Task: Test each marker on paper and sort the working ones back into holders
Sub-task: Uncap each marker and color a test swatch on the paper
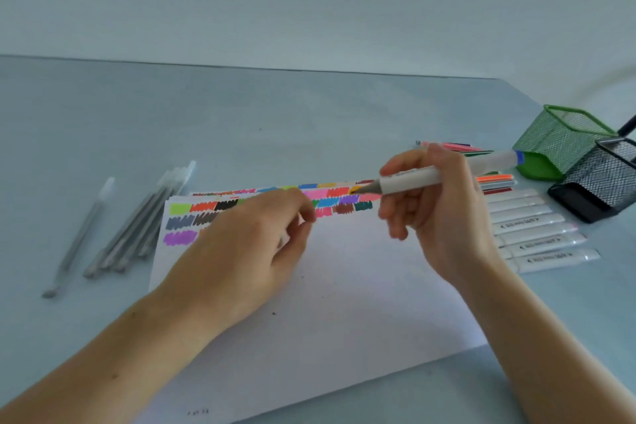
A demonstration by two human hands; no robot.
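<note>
A white sheet of paper (pixel 344 286) lies in front of me, with rows of coloured scribble patches along its far edge. My right hand (pixel 444 213) grips a white marker (pixel 488 163) with a blue rear end. Its uncapped grey tip points left, just above the far patches. My left hand (pixel 247 251) hovers over the left part of the paper with curled fingers, pinching a small pale piece that looks like the marker's cap. A green mesh holder (pixel 564 141) and a black mesh holder (pixel 605 179) lie tipped on their sides at the right.
Several white markers (pixel 537 241) lie in a row right of the paper, with thin coloured markers (pixel 454 147) behind my right hand. On the left are a bundle of grey pens (pixel 137 227) and a single one (pixel 82 237). The table meets a wall at the back.
</note>
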